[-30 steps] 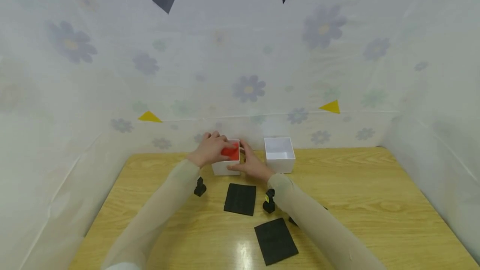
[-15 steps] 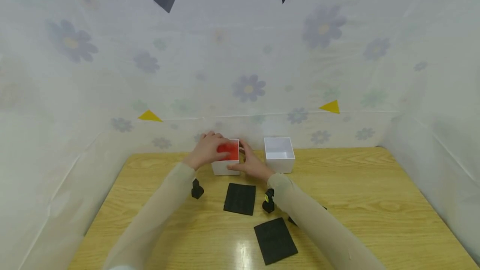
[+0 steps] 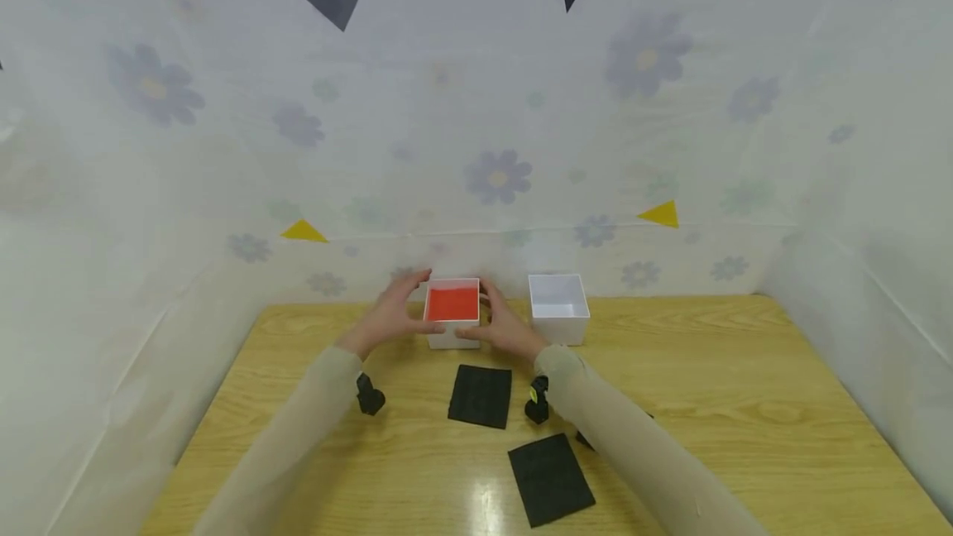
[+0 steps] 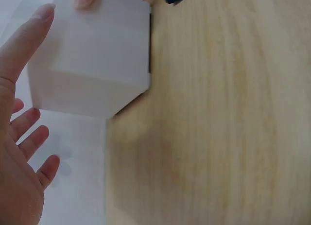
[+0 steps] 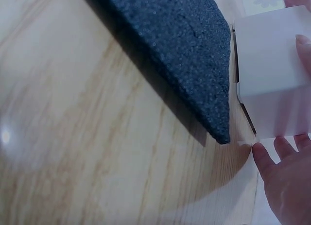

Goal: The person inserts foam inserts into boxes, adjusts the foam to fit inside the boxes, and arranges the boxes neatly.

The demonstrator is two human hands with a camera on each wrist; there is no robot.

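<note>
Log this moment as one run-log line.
left hand: open, beside white box | right hand: holds box | red sheet: inside box

I can read no text, label, brand or number in any of my views. The white box [image 3: 452, 329] with the red inside is unmarked on its walls, as are the black pads [image 3: 480, 395] (only flower and triangle shapes on the backdrop).
</note>
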